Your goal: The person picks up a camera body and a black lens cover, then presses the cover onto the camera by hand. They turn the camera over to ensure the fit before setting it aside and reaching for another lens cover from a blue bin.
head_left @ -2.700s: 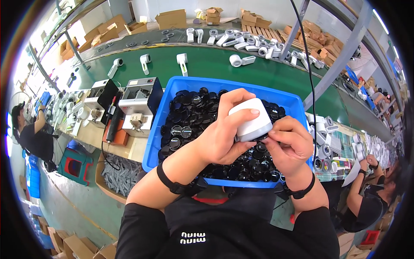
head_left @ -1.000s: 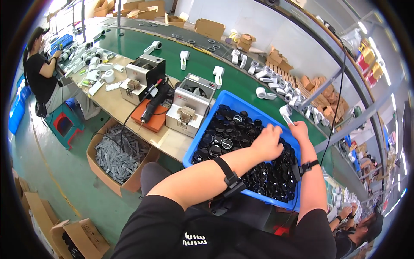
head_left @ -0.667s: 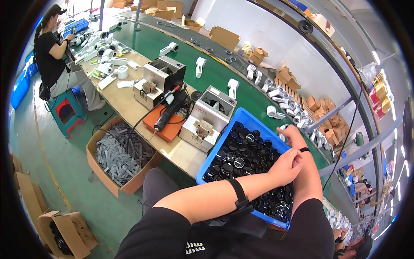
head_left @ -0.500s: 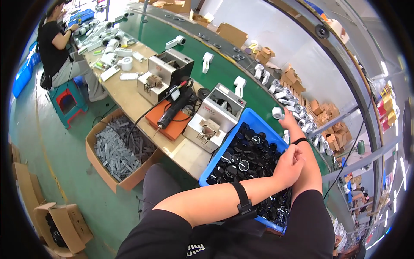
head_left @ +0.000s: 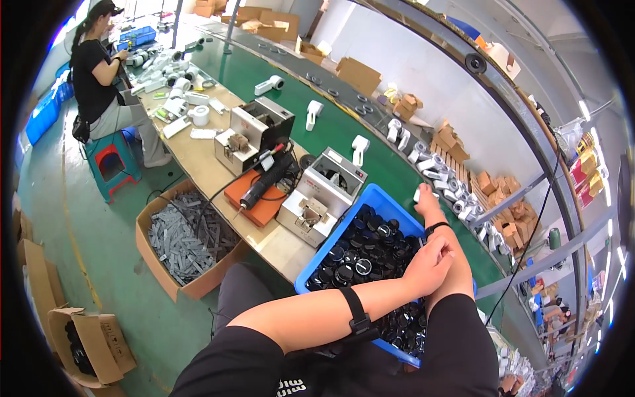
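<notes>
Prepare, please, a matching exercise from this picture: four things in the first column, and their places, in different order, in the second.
Things:
1. black round caps
2. grey strips
3. black handheld tool
4. person's right hand

Places:
A. in an open cardboard box below the table's edge
B. over the green surface
C. in the blue bin
D. on the orange block

Right pairs: 1-C, 2-A, 3-D, 4-B
</notes>
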Motion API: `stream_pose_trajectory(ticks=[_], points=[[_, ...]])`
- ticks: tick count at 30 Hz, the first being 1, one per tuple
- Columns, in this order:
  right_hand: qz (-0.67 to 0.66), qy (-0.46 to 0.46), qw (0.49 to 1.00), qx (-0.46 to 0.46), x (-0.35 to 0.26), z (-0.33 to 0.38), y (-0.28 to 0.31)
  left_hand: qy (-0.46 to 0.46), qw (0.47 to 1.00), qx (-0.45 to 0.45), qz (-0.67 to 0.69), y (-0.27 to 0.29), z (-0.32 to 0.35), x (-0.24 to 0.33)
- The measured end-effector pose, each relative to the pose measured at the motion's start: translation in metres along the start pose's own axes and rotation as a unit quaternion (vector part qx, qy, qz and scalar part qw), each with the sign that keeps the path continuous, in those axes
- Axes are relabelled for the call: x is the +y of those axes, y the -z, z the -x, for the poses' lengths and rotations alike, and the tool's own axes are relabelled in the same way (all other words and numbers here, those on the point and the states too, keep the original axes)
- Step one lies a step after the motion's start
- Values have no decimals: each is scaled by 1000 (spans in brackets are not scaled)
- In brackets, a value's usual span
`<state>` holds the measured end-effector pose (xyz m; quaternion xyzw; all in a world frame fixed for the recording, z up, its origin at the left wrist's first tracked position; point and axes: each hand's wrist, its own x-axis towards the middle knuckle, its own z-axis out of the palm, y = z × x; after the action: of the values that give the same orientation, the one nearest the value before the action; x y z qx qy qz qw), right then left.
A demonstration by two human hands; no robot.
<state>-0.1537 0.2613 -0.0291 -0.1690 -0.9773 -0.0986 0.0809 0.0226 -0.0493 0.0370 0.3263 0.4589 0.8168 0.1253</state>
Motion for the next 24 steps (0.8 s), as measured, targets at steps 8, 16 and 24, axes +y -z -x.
stream_pose_trajectory(ticks=[8, 16, 24], points=[[105, -57, 988, -99, -27, 14, 26, -69, 995, 76, 2, 9, -14, -15], [-235, 3, 939, 251, -43, 74, 92, -147, 954, 142, -221, 14, -11, -3], [-404, 10, 901, 156, -63, 267, 201, -318, 916, -58, -237, 28, -14, 26]])
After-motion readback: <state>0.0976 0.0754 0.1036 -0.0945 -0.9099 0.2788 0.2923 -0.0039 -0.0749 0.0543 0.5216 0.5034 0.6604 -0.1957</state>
